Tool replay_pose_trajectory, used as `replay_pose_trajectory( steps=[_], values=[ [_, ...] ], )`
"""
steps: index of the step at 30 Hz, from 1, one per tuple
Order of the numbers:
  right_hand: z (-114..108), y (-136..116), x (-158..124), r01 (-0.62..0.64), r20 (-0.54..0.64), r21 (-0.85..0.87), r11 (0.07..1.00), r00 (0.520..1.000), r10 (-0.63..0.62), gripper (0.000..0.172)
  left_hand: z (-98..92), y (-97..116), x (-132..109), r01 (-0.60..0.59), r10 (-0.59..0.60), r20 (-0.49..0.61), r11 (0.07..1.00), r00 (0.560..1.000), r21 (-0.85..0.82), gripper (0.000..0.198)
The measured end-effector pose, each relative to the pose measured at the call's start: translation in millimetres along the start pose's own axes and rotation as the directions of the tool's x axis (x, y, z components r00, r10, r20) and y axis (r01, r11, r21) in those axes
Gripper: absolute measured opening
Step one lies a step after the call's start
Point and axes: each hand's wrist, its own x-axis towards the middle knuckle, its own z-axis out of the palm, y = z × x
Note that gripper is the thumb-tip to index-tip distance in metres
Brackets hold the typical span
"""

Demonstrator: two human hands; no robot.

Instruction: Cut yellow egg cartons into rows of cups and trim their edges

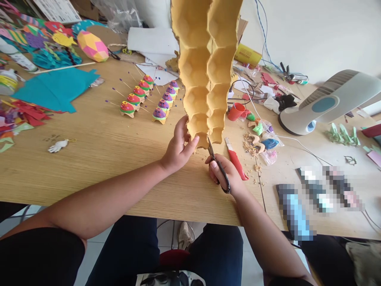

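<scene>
A long yellow egg carton (195, 63) with two rows of cups stands up in front of me, its top cut off by the edge of the view. My left hand (180, 145) grips its lower left corner, thumb on the cup side. Dark-handled scissors (222, 172) are in my right hand (224, 171), fingers wrapped round the handles. Their blades point up at the carton's bottom edge, at the split between the two rows. Just right of the scissors lies a red-handled craft knife (235, 161) on the table.
Painted carton caterpillars (162, 105) with pin-like feelers stand behind my left hand. A white fan (321, 103), a red cup (236, 111), clay scraps (257, 127) and blurred phone-like items (296, 212) lie to the right. Teal paper (59, 87) and colourful crafts (92, 45) cover the left.
</scene>
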Motion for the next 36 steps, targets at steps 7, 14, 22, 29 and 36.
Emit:
replay_pose_trajectory(
  steps=[7,14,22,29,36],
  values=[
    [-1.1,-1.2,0.3,0.015,0.044,0.000,1.000,0.999,-0.015,0.054,-1.3,1.6,4.1,-0.025,0.026,-0.025,0.999,0.999,0.041,0.066],
    [-12.9,-0.3,-5.5,0.107,0.116,-0.023,0.994,0.988,-0.104,0.046,-5.7,0.5,12.1,0.079,-0.080,-0.098,0.997,0.992,-0.015,0.070],
    [-13.6,16.4,-0.7,0.280,-0.357,-0.081,0.957,0.888,-0.290,0.040,-4.8,2.2,7.5,0.216,-0.213,0.038,0.955,0.976,-0.204,0.064],
    [-24.2,19.0,10.9,0.290,-0.520,0.055,0.955,0.825,-0.221,0.047,-4.6,15.3,-4.5,0.492,-0.347,0.403,0.798,0.847,-0.349,0.059],
    [-15.6,4.9,12.0,0.211,-0.236,0.318,0.924,0.962,-0.139,0.064,-7.4,22.6,-6.9,0.704,-0.426,0.614,0.633,0.664,-0.322,0.065]
  ],
)
